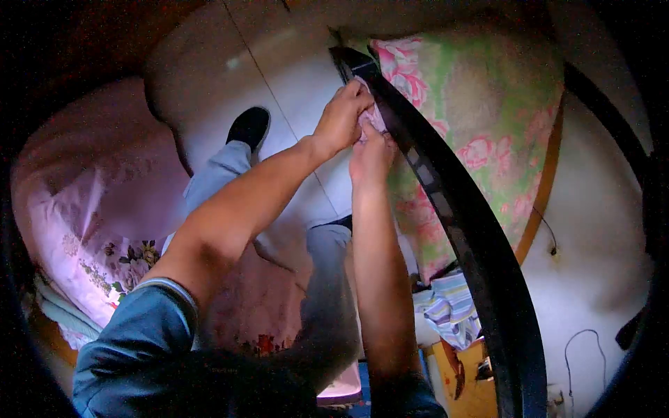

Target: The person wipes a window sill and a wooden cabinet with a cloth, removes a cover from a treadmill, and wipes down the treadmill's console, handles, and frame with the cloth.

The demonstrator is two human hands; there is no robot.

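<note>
My left hand (pixel 341 117) is closed on a small pale pink cloth (pixel 374 118), pressed against the side of a long black upright piece (pixel 453 202) near its far end. Just below it, my right hand (pixel 373 155) also has its fingers closed on the pink cloth, close to the same black surface. Part of the cloth is hidden by my fingers. The black piece runs from the top middle down to the bottom right and looks curved through the lens; I cannot tell what it belongs to.
A green covering with pink flowers (pixel 481 104) lies behind the black piece. Striped cloth (pixel 453 310) hangs below it, over a yellow-brown surface (pixel 446 376). Pink flowered bedding (pixel 83 209) is at the left. My shoe (pixel 249 127) stands on the pale floor (pixel 279 76). Thin cables (pixel 585 332) show at right.
</note>
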